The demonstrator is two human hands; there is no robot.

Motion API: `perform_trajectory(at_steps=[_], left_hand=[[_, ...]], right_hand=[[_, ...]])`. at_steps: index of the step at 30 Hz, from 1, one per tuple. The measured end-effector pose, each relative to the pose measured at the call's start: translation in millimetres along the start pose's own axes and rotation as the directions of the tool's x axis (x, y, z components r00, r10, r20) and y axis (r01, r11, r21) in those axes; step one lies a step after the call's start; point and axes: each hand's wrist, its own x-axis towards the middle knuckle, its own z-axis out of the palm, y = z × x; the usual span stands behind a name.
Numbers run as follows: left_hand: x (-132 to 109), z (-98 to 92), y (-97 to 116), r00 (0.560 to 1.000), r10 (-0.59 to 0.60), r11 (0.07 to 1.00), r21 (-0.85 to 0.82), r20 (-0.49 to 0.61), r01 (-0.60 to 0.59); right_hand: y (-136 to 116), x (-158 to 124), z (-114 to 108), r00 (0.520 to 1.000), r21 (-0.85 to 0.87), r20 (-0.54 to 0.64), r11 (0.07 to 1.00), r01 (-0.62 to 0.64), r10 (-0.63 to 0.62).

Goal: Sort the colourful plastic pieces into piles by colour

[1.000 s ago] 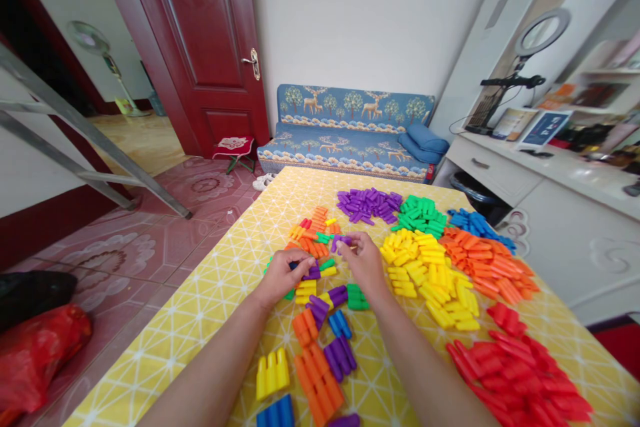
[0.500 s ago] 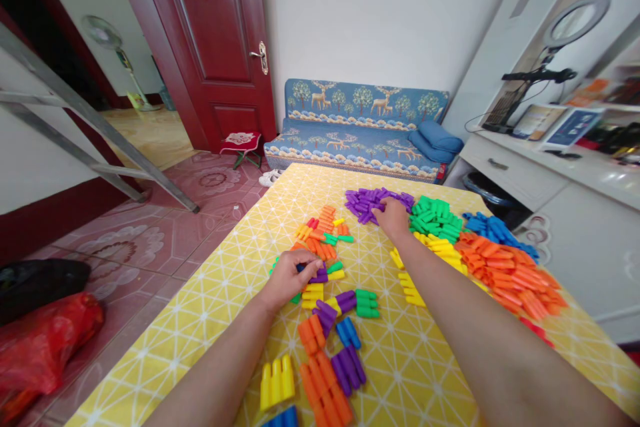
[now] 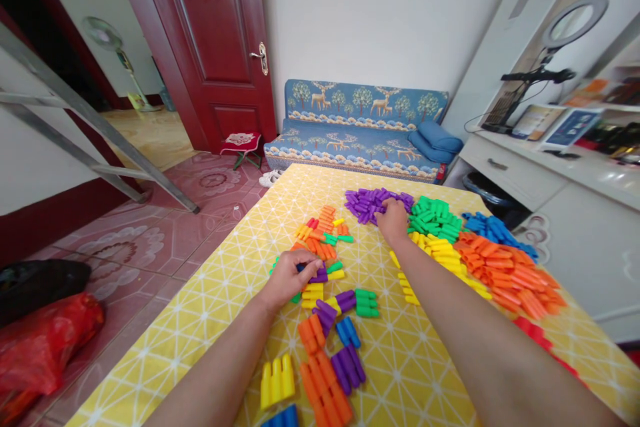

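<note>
At the left middle of the table, my left hand (image 3: 289,279) is closed, thumb and forefinger pinching a purple building block (image 3: 319,274). It belongs to a multicoloured cluster of bullet-shaped plastic blocks, with an orange block (image 3: 326,251) beyond the hand and a yellow block (image 3: 313,295) just nearer. The palm hides part of the cluster. Farther away, my right hand (image 3: 394,221) reaches into the pile of purple blocks (image 3: 364,202). Its fingers are bent together at the pile's near right edge, seemingly closed on a purple block that they largely cover.
Beside the purple pile lie green blocks (image 3: 436,218), yellow blocks (image 3: 443,251), blue blocks (image 3: 496,232) and orange blocks (image 3: 505,270). Red blocks (image 3: 533,331) show by my right forearm. Joined blocks trail toward the near edge, including an orange group (image 3: 326,388). A blue sofa (image 3: 350,137) stands beyond the table.
My right hand has shifted slightly right and nearer, its fingers drawn closer together at the purple pile. More red blocks show past the forearm. My left hand stays in place.
</note>
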Motion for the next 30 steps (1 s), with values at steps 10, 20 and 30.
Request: perform_trajectory(at_steps=[10, 20, 30], left_hand=[[0, -0.4, 1, 1.000, -0.005, 1.000, 0.002, 0.005, 0.005], [-1, -0.3, 2, 0.999, 0.032, 0.999, 0.010, 0.007, -0.032], [-2, 0.7, 1, 1.000, -0.003, 1.000, -0.021, -0.008, 0.002]], right_hand=[[-3, 1, -2, 0.997, 0.061, 0.004, 0.995, 0.074, -0.074], [-41, -30, -1, 0.968, 0.139, 0.173, 0.978, 0.158, -0.182], [-67, -92, -5, 0.843, 0.256, 0.391, 0.923, 0.287, -0.370]])
